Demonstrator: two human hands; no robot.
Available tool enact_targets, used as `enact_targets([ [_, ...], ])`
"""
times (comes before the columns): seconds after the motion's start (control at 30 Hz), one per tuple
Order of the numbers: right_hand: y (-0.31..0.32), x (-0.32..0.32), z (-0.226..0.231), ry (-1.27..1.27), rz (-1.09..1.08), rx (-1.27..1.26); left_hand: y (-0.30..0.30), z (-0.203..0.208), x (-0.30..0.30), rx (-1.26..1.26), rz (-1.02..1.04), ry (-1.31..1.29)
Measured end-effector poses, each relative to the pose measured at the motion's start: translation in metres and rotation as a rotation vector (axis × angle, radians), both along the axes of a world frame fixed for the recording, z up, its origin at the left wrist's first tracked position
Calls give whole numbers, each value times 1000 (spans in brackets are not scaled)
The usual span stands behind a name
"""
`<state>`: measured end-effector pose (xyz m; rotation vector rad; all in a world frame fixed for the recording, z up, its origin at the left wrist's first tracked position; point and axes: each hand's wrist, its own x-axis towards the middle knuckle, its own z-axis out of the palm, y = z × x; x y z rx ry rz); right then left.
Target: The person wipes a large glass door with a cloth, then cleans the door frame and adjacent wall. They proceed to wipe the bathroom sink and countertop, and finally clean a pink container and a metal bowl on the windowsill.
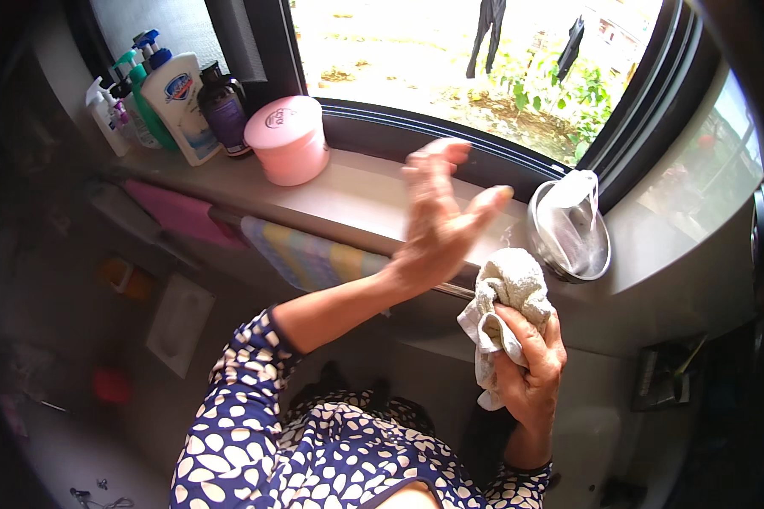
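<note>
White cloth (pixel 505 293) in right hand (pixel 530 365)

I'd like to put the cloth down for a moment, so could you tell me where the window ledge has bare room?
The ledge is bare between the pink tub and the steel bowl, though the raised left hand hovers there. Its left end is crowded with pump bottles. The right hand holds the cloth below the ledge.

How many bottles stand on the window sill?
5, clustered at the sill's left end: a small white spray bottle, a green pump bottle, a white pump bottle, a dark purple bottle, and one mostly hidden behind them. More may be hidden.
</note>
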<state>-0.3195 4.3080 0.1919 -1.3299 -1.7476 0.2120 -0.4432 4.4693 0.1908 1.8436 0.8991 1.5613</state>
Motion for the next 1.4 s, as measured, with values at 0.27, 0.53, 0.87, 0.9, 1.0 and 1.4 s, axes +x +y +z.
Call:
enact_targets([
  [0.27, 96, -46, 7, -371, -175, 104, 46, -27, -170, 260, 719, 118],
  [0.53, 184, -103, -13, -553, 93, -57, 79, -38, -191, 107, 410, 117],
  [0.87, 183, -120, -17, -544, 362, 121, 83, -43, -196, 104, 227, -77],
  [0.9, 175, -115, -17, -551, 355, 107, 87, -49, -200, 138, 199, -85],
  [1.0, 152, -99, -14, -554, 298, 66, 87, -55, -206, 149, 131, -97],
  [1.4, 172, -179, 33, -330, -37, 449, 88, -47, -209, -116, 39, 130],
])
